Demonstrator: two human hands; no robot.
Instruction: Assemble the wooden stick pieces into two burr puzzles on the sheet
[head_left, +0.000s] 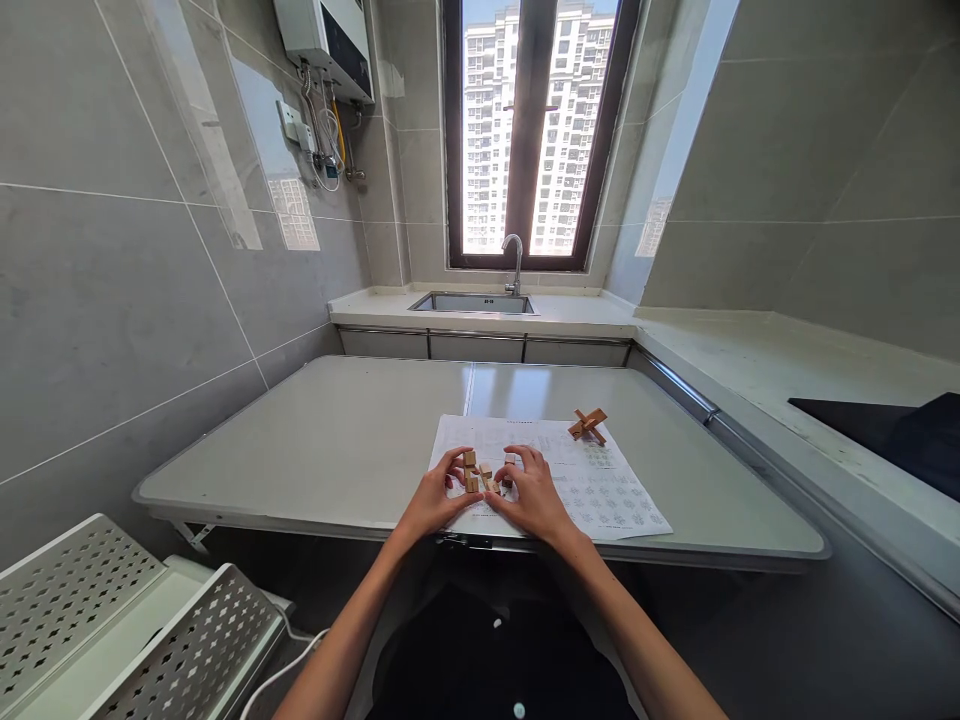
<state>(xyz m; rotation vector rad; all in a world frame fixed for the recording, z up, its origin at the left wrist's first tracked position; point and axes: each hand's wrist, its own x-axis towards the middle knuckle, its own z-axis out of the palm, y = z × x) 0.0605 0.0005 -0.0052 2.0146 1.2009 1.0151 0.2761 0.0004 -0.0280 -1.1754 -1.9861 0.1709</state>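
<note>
My left hand (433, 498) is closed on a notched wooden puzzle piece (470, 472), thumb at its near end and fingers at its far end. My right hand (535, 497) grips another wooden puzzle piece (509, 462) in the same way, its fingers partly covering it. Between the two hands lies a third notched wooden piece (487, 478), close to both thumbs. All of these are over a printed paper sheet (555, 445) with rows of small diagrams. At the sheet's far right corner sits a cross-shaped assembly of wooden pieces (588, 425).
The paper lies on a pale folding table (337, 430) with a seam across it. Beyond are a sink (472, 303) with a faucet (514, 262) and a window. A white counter (750, 360) runs along the right. White perforated racks (202, 640) stand at lower left.
</note>
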